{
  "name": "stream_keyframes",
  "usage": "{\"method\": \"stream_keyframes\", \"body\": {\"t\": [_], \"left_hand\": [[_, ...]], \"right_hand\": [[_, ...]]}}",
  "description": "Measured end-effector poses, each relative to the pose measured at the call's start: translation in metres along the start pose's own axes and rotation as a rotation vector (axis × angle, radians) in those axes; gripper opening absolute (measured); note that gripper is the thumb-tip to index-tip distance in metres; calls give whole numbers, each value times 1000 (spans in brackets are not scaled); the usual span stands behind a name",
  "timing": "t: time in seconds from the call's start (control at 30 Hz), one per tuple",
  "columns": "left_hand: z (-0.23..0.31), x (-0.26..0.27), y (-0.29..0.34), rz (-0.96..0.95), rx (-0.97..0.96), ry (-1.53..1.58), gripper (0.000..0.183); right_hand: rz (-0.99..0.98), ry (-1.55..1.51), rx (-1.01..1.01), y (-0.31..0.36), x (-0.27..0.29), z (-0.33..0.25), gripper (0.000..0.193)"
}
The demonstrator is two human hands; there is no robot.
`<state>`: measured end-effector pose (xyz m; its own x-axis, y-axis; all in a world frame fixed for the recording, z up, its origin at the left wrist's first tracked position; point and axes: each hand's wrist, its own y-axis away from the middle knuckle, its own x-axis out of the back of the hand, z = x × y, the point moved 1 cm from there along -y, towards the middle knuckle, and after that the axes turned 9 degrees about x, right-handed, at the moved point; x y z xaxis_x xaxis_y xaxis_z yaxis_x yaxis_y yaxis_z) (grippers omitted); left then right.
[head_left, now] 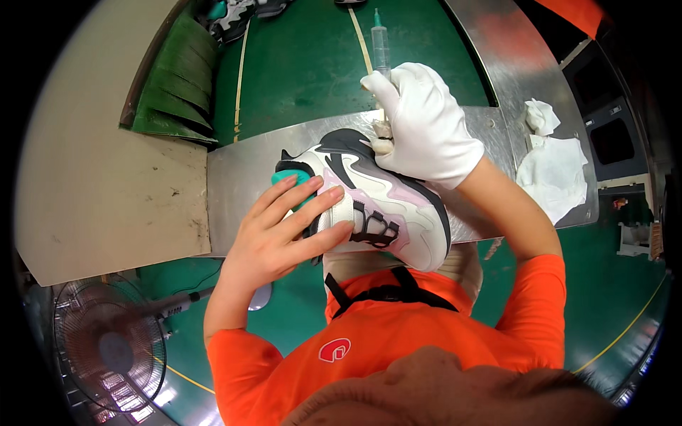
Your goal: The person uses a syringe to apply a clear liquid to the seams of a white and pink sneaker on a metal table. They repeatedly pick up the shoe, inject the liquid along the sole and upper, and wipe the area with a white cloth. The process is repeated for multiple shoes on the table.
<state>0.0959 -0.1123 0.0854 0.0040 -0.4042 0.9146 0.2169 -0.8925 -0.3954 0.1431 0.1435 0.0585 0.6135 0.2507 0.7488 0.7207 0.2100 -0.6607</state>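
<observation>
A white, grey and pale purple sneaker (387, 192) with black lacing loops lies tilted at the front edge of the metal worktop, its toe toward me and to the right. My left hand (280, 231), bare, holds it by the collar and tongue, fingers spread over the teal lining (290, 177). In a white glove, my right hand (430, 131) closes round a clear syringe (381, 50), whose green tip points away from me. Beige coverings show on the right fingertips, close against the sneaker's far edge. The syringe's lower part is hidden by the glove.
The metal worktop (245, 170) borders a green conveyor belt (298, 67) with more shoes (231, 21) at its far left. Green flaps (177, 78) hang beside a beige panel (121, 192). Crumpled white cloths (554, 177) lie right. A fan (110, 348) stands lower left.
</observation>
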Motion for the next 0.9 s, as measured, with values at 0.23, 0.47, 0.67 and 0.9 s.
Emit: {"method": "stream_keyframes", "body": {"t": [0.23,0.47,0.67,0.9], "left_hand": [[3,-2,5,27,-39,-68,27],[30,-13,15,156,-7,-152,33],[44,7,-9,-27,130,-100,44],[-4,25,-128,-735,278,148,47]], "right_hand": [[19,16,-104,24,36,14,63],[237,-276,-780,105,82,0,88],[507,-225,-799,189,65,-17,92],[558,-137,-905,215,47,-32,93]]}}
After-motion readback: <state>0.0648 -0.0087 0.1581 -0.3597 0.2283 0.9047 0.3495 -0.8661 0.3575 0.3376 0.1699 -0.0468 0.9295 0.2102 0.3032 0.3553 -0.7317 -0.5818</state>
